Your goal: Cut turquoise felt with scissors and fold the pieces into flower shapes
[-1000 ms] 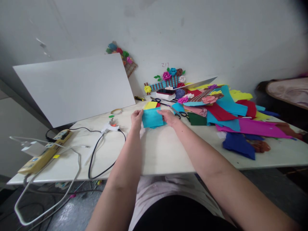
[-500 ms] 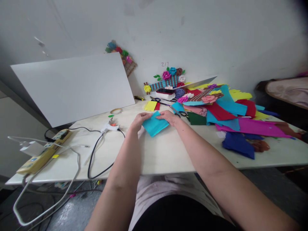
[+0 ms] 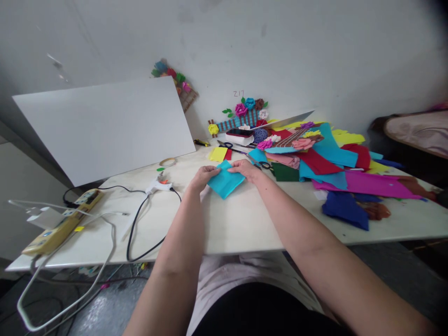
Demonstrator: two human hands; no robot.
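Observation:
A turquoise felt piece [image 3: 224, 181] lies tilted on the white table [image 3: 241, 219], held between both hands. My left hand [image 3: 203, 176] pinches its upper left edge. My right hand [image 3: 246, 169] pinches its upper right edge, fingers closed on the felt. A yellow felt square [image 3: 219, 154] lies just beyond the hands. Black-handled scissors [image 3: 263, 165] rest right of my right hand.
A glue gun [image 3: 159, 185] with a black cable lies left of the hands, near a yellow power strip [image 3: 61, 224]. A heap of coloured felt sheets [image 3: 332, 172] covers the right side. A white board [image 3: 105, 126] leans on the wall; felt flower crafts [image 3: 245, 114] stand behind.
The turquoise felt turned from square-on to tilted like a diamond and came slightly nearer. My two hands moved closer together on its upper edges.

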